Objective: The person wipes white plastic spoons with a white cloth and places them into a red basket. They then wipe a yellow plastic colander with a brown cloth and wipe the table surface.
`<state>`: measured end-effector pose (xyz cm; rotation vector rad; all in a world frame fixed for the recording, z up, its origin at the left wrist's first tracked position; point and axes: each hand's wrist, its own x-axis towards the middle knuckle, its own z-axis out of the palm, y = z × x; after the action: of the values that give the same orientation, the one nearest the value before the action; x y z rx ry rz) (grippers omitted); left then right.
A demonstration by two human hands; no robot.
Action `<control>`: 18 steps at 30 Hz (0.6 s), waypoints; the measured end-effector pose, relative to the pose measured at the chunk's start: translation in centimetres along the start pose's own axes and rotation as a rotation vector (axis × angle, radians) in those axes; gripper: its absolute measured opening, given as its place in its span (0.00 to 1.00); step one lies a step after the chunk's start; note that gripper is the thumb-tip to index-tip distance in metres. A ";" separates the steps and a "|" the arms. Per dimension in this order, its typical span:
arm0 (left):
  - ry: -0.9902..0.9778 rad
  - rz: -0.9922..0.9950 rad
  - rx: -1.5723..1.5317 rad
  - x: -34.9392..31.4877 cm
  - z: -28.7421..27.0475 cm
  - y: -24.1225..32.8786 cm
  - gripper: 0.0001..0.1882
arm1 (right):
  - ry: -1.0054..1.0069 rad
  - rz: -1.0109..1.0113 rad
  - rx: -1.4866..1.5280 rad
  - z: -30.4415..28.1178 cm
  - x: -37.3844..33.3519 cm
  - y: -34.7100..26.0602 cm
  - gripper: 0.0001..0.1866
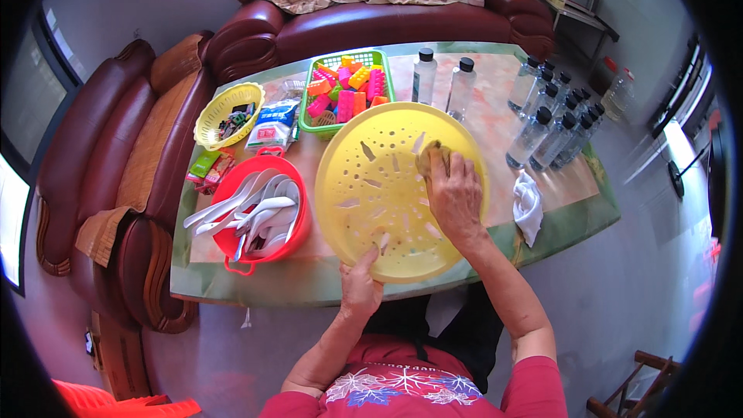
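A large round yellow plastic strainer tray [348, 186], pierced with holes and slots, is tilted up over the near side of the table. My left hand [361, 288] grips its lower rim, with the thumb on the face and the other fingers hidden behind. Against the right part of its face, my right hand [455, 200] presses a small brownish wad [432, 156]. Whether that wad is cloth or sponge, I cannot tell. To the left of the tray stands a red two-handled basket [300, 236] full of white spoons [267, 213].
Behind the tray is a green basket [325, 130] of colourful blocks. A yellow basket [203, 133], a blue-white packet [272, 125] and small bright packets [209, 169] lie left. Several black-capped bottles [530, 139] and a white cloth [528, 205] are right. Red sofas [387, 29] border the table [576, 213].
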<state>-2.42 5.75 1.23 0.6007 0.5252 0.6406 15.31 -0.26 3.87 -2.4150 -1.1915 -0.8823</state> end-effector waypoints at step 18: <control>-0.136 -0.076 0.111 -0.9 0.4 0.3 0.32 | 0.202 -0.321 0.293 -0.4 3.1 -4.7 0.27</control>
<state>-2.90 5.21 2.00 0.7204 0.4559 0.4965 12.83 4.29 6.19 -1.8900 -1.5317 -0.9393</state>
